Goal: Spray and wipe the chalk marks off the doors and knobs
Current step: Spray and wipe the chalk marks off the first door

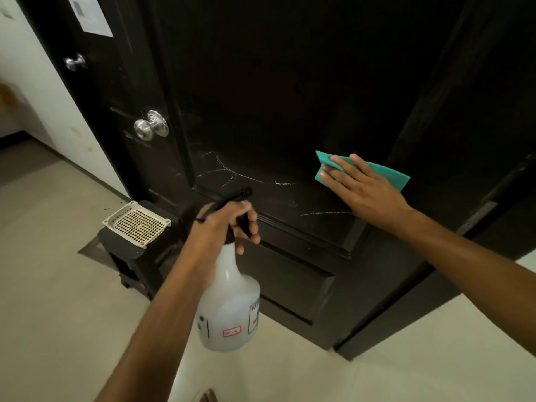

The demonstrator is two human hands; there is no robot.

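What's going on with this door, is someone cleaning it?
Yes. A person's right hand presses a teal cloth flat against the dark door, while the left hand grips a white spray bottle aimed at it. White chalk marks still show to the left of the cloth, and the nearer knob looks scribbled too.

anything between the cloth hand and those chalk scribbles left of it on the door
Nothing visible. The right hand presses the teal cloth flat on the door, and bare panel runs from it left to the chalk marks. The spray bottle, gripped by the left hand, hangs lower, in front of the door.
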